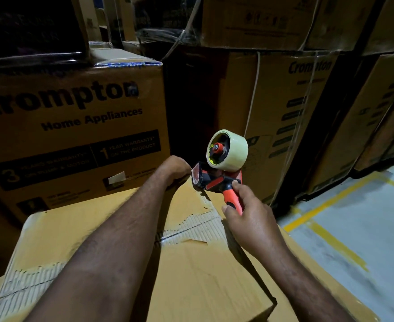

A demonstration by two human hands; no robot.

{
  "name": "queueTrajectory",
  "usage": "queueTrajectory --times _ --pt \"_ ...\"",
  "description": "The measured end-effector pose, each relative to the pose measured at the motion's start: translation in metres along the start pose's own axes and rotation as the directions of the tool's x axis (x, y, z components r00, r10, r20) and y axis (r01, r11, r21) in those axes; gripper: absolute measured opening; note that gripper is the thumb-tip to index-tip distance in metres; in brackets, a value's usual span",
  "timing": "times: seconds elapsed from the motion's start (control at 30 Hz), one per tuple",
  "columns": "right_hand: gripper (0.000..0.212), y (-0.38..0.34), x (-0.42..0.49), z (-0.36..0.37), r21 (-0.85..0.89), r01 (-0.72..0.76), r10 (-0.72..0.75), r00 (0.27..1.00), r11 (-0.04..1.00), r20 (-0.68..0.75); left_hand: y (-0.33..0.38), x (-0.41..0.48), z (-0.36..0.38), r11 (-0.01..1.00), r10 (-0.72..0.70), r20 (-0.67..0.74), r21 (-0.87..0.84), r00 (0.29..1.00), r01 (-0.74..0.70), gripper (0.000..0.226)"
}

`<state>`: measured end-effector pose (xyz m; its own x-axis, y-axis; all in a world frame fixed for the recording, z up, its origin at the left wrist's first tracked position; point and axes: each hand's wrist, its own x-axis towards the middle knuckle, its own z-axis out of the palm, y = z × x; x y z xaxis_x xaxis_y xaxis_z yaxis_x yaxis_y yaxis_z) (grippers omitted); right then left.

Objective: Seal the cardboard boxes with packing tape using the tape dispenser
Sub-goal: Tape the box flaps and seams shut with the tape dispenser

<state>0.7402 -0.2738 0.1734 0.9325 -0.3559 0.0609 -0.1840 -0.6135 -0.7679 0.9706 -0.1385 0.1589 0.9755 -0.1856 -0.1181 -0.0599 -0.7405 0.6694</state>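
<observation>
Gripping the tape dispenser (221, 169), right hand (249, 220); left hand (175, 168) on box (191, 263) edge, fingers hidden, perhaps curled.

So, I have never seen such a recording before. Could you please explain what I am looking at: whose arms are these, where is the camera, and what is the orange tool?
There is no machine here. The two grips are a person's bare hands, and the single picture comes from a camera worn on the head, looking forward and down. The right grip holds the orange handle of a tape dispenser that carries a roll of clear packing tape. The dispenser's front end is near the far edge of a plain cardboard box, whose top has torn patches. The left grip rests at that far edge, and its fingers are hidden. Behind stand stacked printed boxes marked Crompton. To the right is a grey floor with yellow lines.
</observation>
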Motion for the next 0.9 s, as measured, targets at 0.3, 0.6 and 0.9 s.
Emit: queueTrajectory --times 0.3,0.6,0.9 --pt "0.058 -0.001 -0.002 -0.002 -0.008 0.01 -0.01 1.0 1.0 0.02 -0.014 -0.004 0.0 0.97 0.239 -0.214 0.103 0.947 -0.222 0.019" --pt "0.057 -0.002 -0.002 -0.006 -0.035 -0.007 0.009 0.999 0.999 0.044 -0.006 -0.003 -0.012 0.94 0.149 0.33 0.244 0.932 -0.237 0.031" --pt "0.058 -0.008 -0.015 -0.025 -0.132 -0.007 0.019 0.996 0.991 0.088 -0.007 -0.013 0.006 0.966 0.186 0.222 0.137 0.957 -0.219 0.034"
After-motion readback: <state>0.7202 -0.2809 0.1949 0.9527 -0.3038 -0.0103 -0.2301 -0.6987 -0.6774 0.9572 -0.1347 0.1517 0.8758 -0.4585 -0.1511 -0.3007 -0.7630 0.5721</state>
